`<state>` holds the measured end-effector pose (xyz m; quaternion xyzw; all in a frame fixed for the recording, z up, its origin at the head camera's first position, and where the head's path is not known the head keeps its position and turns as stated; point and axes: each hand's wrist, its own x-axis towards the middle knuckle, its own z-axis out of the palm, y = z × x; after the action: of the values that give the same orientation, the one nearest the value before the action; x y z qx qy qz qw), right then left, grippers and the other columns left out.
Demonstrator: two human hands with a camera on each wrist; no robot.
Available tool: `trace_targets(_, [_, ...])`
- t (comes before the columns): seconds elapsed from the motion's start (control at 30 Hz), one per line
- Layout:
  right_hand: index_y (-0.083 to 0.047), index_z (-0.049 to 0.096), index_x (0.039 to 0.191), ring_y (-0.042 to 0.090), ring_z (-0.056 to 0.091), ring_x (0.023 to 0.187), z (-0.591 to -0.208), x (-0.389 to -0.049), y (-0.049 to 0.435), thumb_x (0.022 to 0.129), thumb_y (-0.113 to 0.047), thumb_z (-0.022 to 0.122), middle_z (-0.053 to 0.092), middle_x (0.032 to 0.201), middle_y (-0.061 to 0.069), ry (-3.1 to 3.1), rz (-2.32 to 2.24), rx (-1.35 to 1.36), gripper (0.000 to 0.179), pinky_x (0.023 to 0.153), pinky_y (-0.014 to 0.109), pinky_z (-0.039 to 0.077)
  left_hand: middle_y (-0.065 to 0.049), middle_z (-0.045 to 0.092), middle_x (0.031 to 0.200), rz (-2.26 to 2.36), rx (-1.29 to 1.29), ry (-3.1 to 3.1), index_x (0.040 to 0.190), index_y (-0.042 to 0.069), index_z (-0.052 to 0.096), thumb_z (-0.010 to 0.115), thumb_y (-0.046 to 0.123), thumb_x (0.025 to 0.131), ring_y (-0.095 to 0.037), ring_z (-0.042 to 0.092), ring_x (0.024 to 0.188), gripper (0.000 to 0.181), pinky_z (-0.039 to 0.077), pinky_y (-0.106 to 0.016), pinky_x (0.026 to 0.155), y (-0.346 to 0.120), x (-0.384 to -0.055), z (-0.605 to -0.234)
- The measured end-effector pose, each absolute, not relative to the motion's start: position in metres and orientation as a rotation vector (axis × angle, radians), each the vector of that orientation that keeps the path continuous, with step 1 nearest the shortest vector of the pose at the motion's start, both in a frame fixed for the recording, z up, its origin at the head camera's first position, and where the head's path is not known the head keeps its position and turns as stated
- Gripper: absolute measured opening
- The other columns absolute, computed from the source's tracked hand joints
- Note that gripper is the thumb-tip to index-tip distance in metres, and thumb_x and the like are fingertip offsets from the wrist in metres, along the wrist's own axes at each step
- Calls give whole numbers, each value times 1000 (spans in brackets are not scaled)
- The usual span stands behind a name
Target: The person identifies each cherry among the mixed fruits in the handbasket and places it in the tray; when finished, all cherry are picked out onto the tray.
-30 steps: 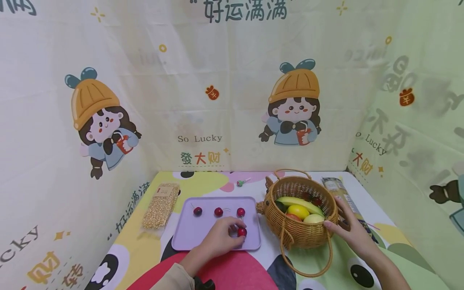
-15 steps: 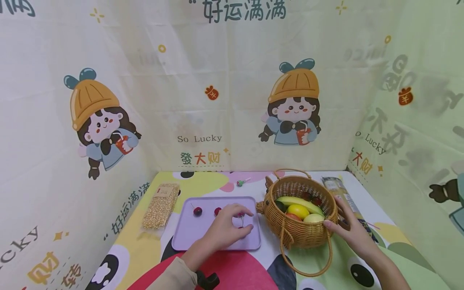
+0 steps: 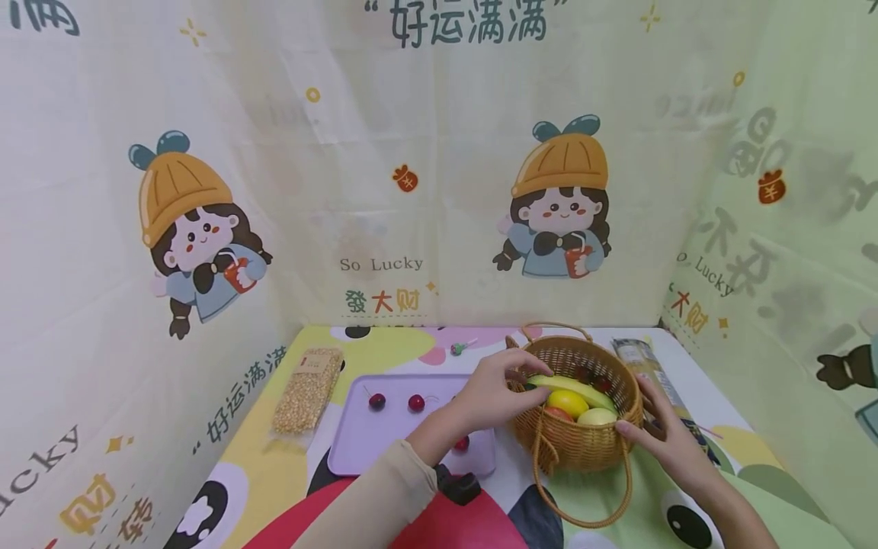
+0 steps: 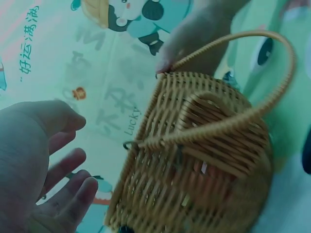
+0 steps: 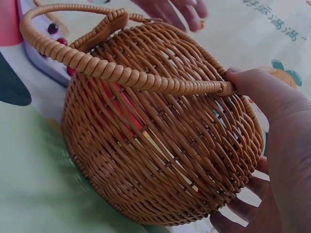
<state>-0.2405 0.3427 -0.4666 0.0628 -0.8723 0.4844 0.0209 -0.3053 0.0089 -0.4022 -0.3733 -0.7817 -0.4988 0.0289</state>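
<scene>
A brown wicker basket [image 3: 583, 450] stands at the right of the table. Inside are a banana [image 3: 572, 390], a lemon [image 3: 567, 402], a pale round fruit [image 3: 597, 416] and dark red cherries at the back. My right hand [image 3: 675, 438] grips its right side, thumb at the rim, as the right wrist view also shows. Over the basket's left rim hovers my left hand [image 3: 497, 390], fingers loosely bent and apart, nothing between them in the left wrist view. Left of it lies a lilac tray [image 3: 363, 450] with cherries [image 3: 416, 402], partly covered by my left arm.
A bag of yellow corn kernels [image 3: 307, 393] lies left of the tray. Behind the basket's right side is a long clear packet [image 3: 641, 358]. A small wrapped lollipop [image 3: 458, 348] lies near the back edge. The basket's handle [image 3: 590, 524] hangs toward the front.
My left hand has let go of the front right cherry, lifted off the tray and moved right to the basket's left rim. The right hand keeps its place on the basket.
</scene>
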Motion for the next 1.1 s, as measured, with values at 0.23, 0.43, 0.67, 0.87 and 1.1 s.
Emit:
trace_targets(0.23, [-18, -3, 180, 75, 32, 151, -469, -241, 342, 114, -29, 63, 17, 177, 42, -2714, 1492, 179, 95, 109, 64, 54, 15, 77, 122, -1526, -1088, -2543, 124, 27, 82, 81, 35, 103, -2, 69, 113, 23, 61, -27, 100, 44, -330, -394])
trace_targets(0.43, [-19, -4, 180, 77, 30, 150, -470, -242, 345, 115, -31, 62, 14, 177, 42, -2717, 1505, 169, 94, 110, 72, 53, 16, 80, 116, -1452, -1110, -2691, 124, 21, 84, 80, 33, 103, 0, 71, 110, 24, 58, -21, 97, 72, -353, -386])
trace_targets(0.67, [-20, -5, 180, 76, 33, 150, -472, -241, 344, 115, -28, 62, 16, 176, 43, -2701, 1542, 180, 94, 100, 42, 61, 12, 80, 121, -1493, -1101, -2928, 129, 22, 82, 77, 30, 105, -9, 73, 112, 26, 60, -33, 104, 92, -373, -381])
trace_targets(0.87, [-20, 0, 181, 74, 34, 151, -472, -240, 343, 114, -26, 64, 17, 177, 41, -2673, 1524, 200, 93, 91, 15, 50, 4, 77, 134, -1443, -1159, -3107, 139, 16, 78, 73, 23, 106, -9, 67, 105, 34, 61, -42, 104, 102, -387, -382])
trace_targets(1.1, [-21, 3, 181, 75, 37, 149, -473, -239, 343, 113, -25, 66, 21, 176, 40, -2659, 1505, 198, 92, 96, 28, 56, 13, 74, 138, -1282, -1236, -3051, 134, 24, 82, 70, 29, 110, -3, 66, 123, 27, 55, -26, 105, 120, -398, -395])
